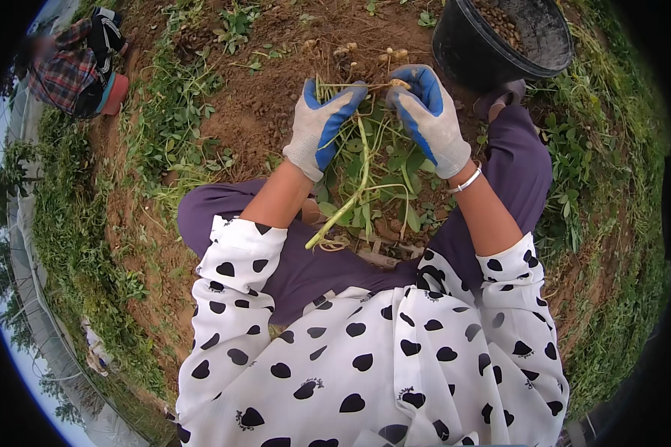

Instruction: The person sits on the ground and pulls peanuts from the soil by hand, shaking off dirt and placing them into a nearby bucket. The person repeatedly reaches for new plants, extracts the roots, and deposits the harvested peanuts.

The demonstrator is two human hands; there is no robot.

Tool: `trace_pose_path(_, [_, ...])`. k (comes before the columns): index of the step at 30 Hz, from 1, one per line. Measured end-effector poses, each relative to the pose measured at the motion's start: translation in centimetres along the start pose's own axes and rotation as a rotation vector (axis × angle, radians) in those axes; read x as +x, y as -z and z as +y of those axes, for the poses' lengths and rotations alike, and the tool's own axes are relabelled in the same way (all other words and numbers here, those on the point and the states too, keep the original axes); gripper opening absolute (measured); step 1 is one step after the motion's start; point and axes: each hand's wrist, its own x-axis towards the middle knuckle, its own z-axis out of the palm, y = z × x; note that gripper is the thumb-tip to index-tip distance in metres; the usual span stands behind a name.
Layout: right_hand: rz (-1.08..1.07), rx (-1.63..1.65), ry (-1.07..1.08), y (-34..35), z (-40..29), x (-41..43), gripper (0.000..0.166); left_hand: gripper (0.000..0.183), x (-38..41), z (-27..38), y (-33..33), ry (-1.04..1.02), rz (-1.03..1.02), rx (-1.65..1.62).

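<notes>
A pulled peanut plant (363, 162) lies between my legs, its leaves and pale green stem pointing toward me and its roots away from me. My left hand (324, 120), in a white knit glove with a blue coated palm, grips the stems near the root end. A thin strand runs from it to a peanut pod (400, 84), pinched in the fingertips of my right hand (428, 114), gloved the same way. Several more pods (394, 55) hang among the soil-covered roots (341, 53) just beyond my hands.
A black bucket (464, 58) with peanuts (500, 25) inside stands at the front right, close to my foot (500, 100). Uprooted plants (173, 106) lie along the brown soil (240, 120) at left. Farther left, another person (70, 70) sits low on a red and teal seat (114, 94).
</notes>
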Motion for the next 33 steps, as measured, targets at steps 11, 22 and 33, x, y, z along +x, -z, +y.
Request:
trace_pose_path(11, [0.021, -0.182, 0.053, -1.2, 1.9, -0.4, 0.021, 0.058, 0.0, 0.1, -1.7, -0.063, 0.077, 0.281])
trace_pose_path(22, [-0.198, 0.789, -0.122, 3.0, -1.3, 0.7, 0.021, 0.087, 1.4, 0.1, 0.3, -0.047, 0.109, 0.27])
trace_pose_path(33, [0.019, -0.531, 0.0, 1.8, 0.9, 0.3, 0.045, 0.06, -0.1, 0.3, -1.3, -0.101, 0.01, 0.255])
